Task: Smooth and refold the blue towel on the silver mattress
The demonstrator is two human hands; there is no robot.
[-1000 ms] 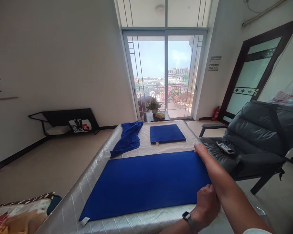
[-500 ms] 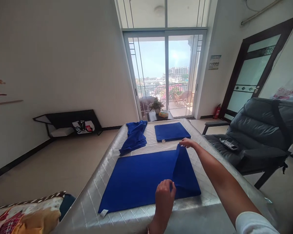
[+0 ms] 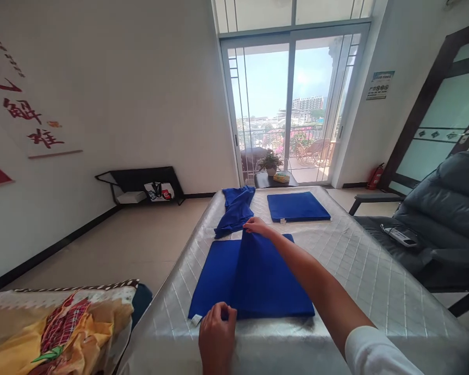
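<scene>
A blue cloth (image 3: 273,291) with a white tag at its near left corner lies flat on the bed, its right part lifted and doubled over to the left. My right hand (image 3: 257,227) pinches the far corner of this flap, raised a little above the layer below. At the near edge my left hand (image 3: 218,330) is closed on the flap's other corner, with its fingertips partly hidden. Beyond them lies a neatly folded blue cloth (image 3: 299,205), also tagged. To its left is a crumpled blue cloth (image 3: 236,208), close to my right fingertips.
The bed has a silvery quilted mattress (image 3: 367,291). A dark recliner (image 3: 433,229) with a controller on its seat stands to the right. Patterned bedding (image 3: 74,333) is at the lower left. A small table (image 3: 261,180) with a potted plant stands before the sliding door.
Both hands have moved left across the cloth, carrying the lifted edge, so the fold now covers much more of the lower layer. The view has turned left.
</scene>
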